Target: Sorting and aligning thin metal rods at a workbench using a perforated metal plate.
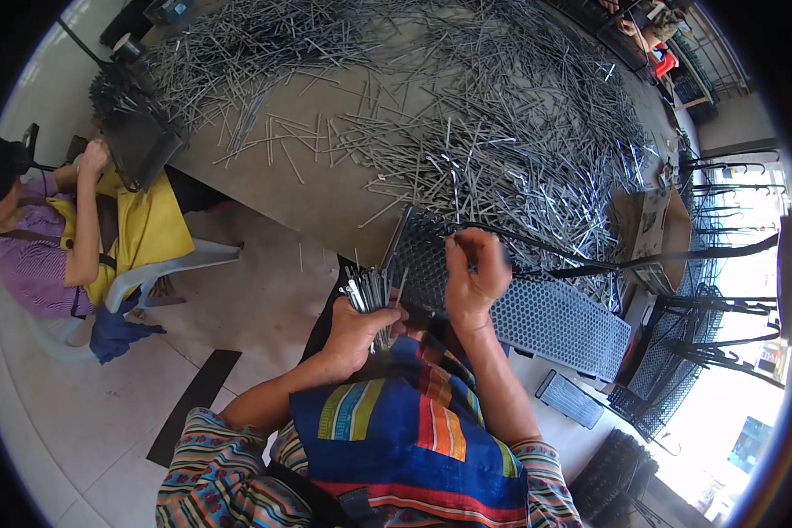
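1. My left hand (356, 333) has its grip closed round an upright bundle of metal rods (365, 292), at the near edge of the worktop (277, 195).
2. My right hand (477, 275) is raised over the perforated panel (563, 323), thumb and fingers curled close together; I cannot tell whether a rod is pinched between them.
3. I judge the step to be working rods singly from the bundle into the panel's holes. I should hold the bundle loosely enough to slide one out, yet firmly enough that the rest don't fan.
4. Best to keep the rod ends level, take each near its top, and bring it straight down over a hole; a slanted rod would likely catch the rim.
5. Keeping the bundle beside the panel should make each reach short.
6. More rods lie loose in a tangled pile (519, 163) behind the panel, so I'd draw them out gently.
7. Containers: an open cardboard box (653, 227) stands right of the pile, contents unclear. Far left, a dark tray (150, 151) has dark, thin pieces bunched at it; the metal cup (128, 48) beyond hides its inside.
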{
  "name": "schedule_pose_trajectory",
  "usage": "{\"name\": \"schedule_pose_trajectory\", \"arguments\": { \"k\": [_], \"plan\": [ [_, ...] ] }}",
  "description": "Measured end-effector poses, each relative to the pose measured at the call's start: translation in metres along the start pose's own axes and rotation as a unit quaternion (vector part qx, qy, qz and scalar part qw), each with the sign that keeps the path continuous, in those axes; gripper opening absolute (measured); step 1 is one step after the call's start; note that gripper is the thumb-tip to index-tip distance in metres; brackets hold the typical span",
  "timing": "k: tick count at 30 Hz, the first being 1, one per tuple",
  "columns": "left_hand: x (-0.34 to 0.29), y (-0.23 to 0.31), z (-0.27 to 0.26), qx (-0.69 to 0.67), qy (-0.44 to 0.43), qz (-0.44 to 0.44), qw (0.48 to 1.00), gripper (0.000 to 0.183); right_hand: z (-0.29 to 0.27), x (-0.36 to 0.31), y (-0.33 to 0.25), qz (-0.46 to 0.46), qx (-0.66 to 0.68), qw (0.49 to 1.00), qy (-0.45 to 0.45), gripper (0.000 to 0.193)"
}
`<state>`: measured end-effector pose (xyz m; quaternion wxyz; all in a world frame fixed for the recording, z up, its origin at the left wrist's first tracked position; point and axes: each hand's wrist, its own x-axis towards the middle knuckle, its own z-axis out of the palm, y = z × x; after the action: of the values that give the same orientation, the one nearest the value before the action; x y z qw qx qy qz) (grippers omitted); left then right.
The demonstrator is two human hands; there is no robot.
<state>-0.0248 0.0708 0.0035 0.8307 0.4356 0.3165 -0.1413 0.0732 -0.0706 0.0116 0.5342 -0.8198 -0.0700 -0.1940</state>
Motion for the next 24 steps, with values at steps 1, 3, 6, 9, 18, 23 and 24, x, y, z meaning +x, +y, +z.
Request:
{"name": "schedule_pose_trajectory", "arguments": {
  "k": [1, 3, 6, 9, 18, 23, 24],
  "plan": [
    [0.001, 0.000, -0.002, -0.002, 0.001, 0.001, 1.000, 0.018, 0.005, 0.000, 0.002, 0.010, 0.001, 1.000, -0.007, 0.012],
    [0.005, -0.001, -0.005, -0.001, -0.009, -0.002, 1.000, 0.019, 0.012, 0.002, 0.005, -0.001, -0.008, 1.000, -0.007, 0.011],
    [0.007, 0.002, -0.008, -0.022, 0.003, -0.027, 0.999, 0.019, 0.016, 0.005, 0.003, -0.014, -0.018, 0.999, -0.023, 0.012],
    [0.012, 0.000, -0.013, -0.042, -0.012, -0.018, 0.999, 0.019, 0.020, 0.008, 0.001, -0.023, -0.022, 0.999, -0.037, 0.013],
    [0.014, 0.001, -0.016, -0.078, -0.018, -0.025, 0.996, 0.018, 0.027, 0.022, -0.008, -0.107, -0.082, 0.987, -0.091, 0.009],
    [0.014, 0.000, -0.016, -0.089, -0.031, -0.028, 0.995, 0.019, 0.018, 0.020, -0.012, -0.018, -0.048, 0.989, -0.141, 0.007],
    [0.014, 0.000, -0.016, -0.091, -0.035, -0.032, 0.995, 0.019, 0.019, 0.017, -0.008, -0.040, -0.062, 0.988, -0.137, 0.007]
  ]
}}
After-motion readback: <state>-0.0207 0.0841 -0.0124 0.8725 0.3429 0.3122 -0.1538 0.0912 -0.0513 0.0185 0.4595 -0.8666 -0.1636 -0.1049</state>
